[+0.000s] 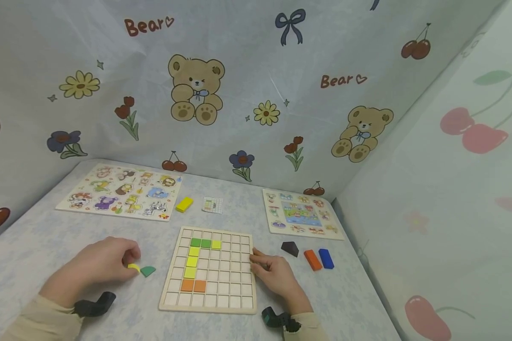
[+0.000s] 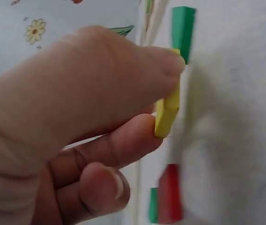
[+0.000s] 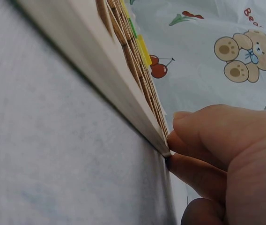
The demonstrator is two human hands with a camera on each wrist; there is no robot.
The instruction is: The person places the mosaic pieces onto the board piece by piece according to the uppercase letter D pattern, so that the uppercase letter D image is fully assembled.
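Bear-and-cherry print cloth hangs all round a pale blue table [image 1: 47, 246], and at the centre sits the wooden grid board [image 1: 211, 303]. On its grid: green blocks [image 1: 201, 243] near the top, a yellow run [image 1: 192, 261] dropping below them, an orange pair [image 1: 193, 285] lower down.

At nine o'clock from the board, the left hand [image 1: 100, 265] pinches a small yellow piece [image 1: 133, 267] between thumb and forefinger; the left wrist view shows that yellow piece [image 2: 167, 112] clamped edge-on, fingers curled below. Just beside it, touching or nearly so, lies a green piece [image 1: 147, 271] on the table.

At three o'clock, the right hand [image 1: 275, 274] presses its fingertips [image 3: 182, 140] against the board's right edge, fingers bent and bunched together, holding nothing.

Further out at three o'clock: a dark piece [image 1: 290, 248], an orange block [image 1: 312, 259] and a blue block [image 1: 326, 258], these two side by side. At twelve o'clock lie a yellow block [image 1: 184, 204] and a small card [image 1: 212, 205]. An animal puzzle [image 1: 121, 192] sits at eleven, a second picture puzzle [image 1: 300, 214] at one.
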